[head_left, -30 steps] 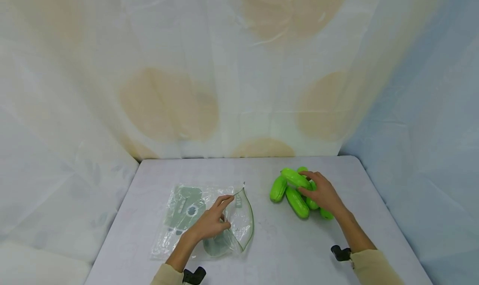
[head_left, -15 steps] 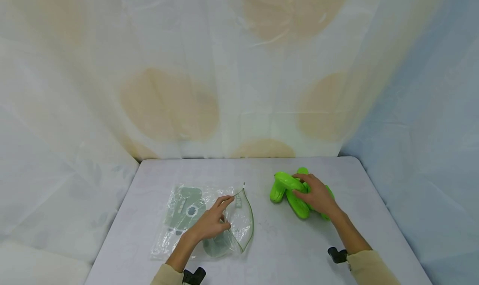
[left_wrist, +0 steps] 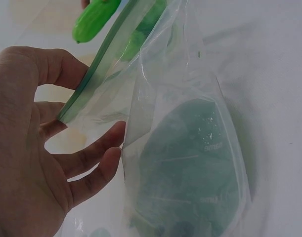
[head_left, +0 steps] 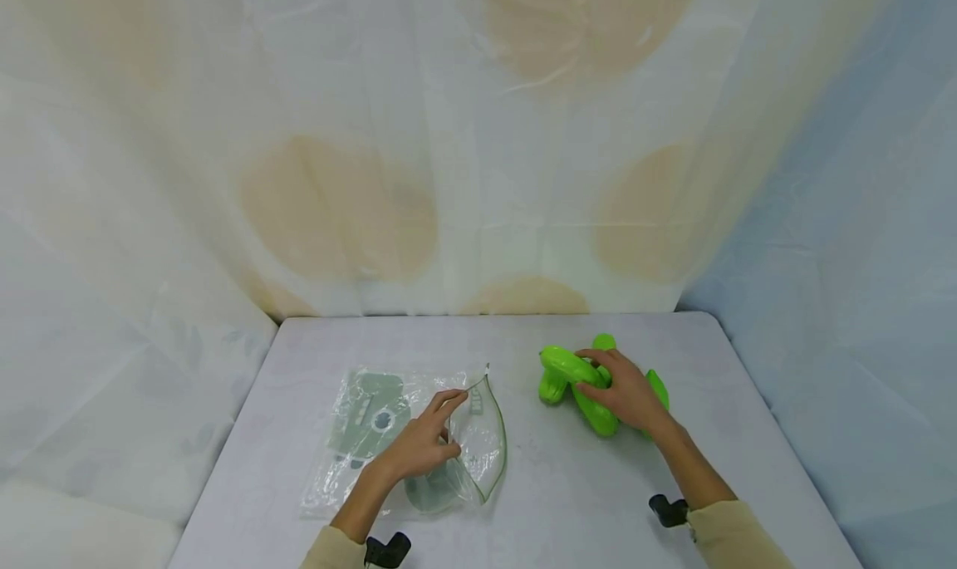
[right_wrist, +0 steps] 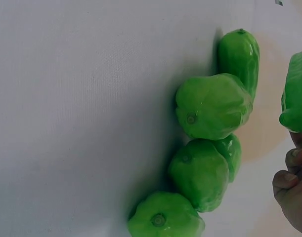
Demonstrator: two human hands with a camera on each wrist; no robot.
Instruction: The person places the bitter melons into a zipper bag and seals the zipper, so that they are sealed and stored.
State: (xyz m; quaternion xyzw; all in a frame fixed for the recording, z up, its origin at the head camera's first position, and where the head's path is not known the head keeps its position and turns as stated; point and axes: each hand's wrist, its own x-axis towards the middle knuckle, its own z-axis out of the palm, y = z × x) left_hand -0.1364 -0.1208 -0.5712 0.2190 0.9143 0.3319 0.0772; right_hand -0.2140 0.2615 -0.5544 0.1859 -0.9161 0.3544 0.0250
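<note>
My left hand point(head_left: 420, 443) holds the mouth of a clear zip bag point(head_left: 372, 411) with green printing, lying flat at the left of the table. In the left wrist view, fingers point(left_wrist: 62, 66) catch the green zip strip point(left_wrist: 94, 71), while others touch the opposite side, so the mouth gapes. At the right, my right hand point(head_left: 626, 393) grips a glossy green cucumber point(head_left: 566, 363), thumb on the near side and fingers on the far side. It is raised above the rest in the right wrist view. Several similar cucumbers point(right_wrist: 212, 108) lie below it, partly hidden by the hand.
The white-covered table point(head_left: 538, 502) has a pale patterned curtain point(head_left: 449, 179) behind it and a bluish sheet point(head_left: 845, 245) along the right side. Black wrist cameras point(head_left: 387, 550) sit at both cuffs.
My right hand has shifted left with the cucumber, drawing it off the top of the pile. More of the cucumbers on the right show now. The left hand and bag have stayed put.
</note>
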